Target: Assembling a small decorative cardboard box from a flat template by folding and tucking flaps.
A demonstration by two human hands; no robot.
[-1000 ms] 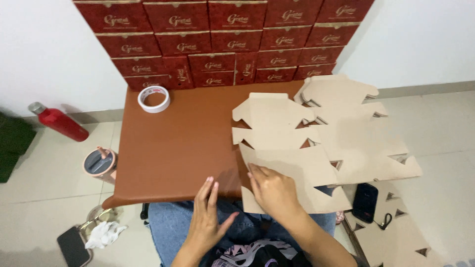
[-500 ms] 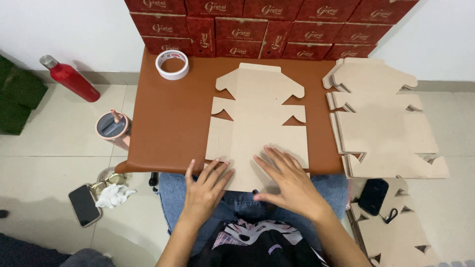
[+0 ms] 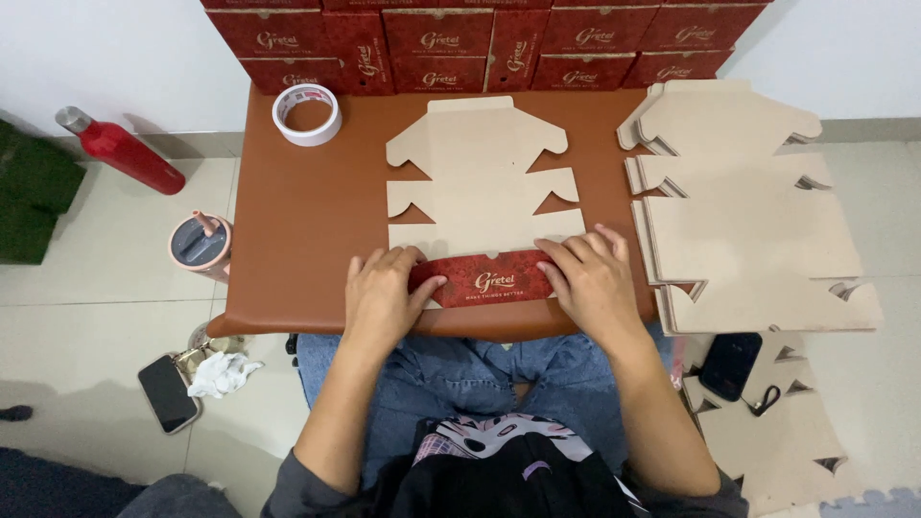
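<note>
We are pressing the left hand (image 3: pixel 382 293) and right hand (image 3: pixel 592 283), flat and apart, onto opposite ends of the flat die-cut cardboard blank's (image 3: pixel 484 187) folded red flap (image 3: pixel 483 280), whose long axis is running between them.

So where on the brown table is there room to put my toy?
The table is bare left of the flat cardboard box, between the tape roll and the left hand. The right side is crowded by the cardboard stack.
</note>
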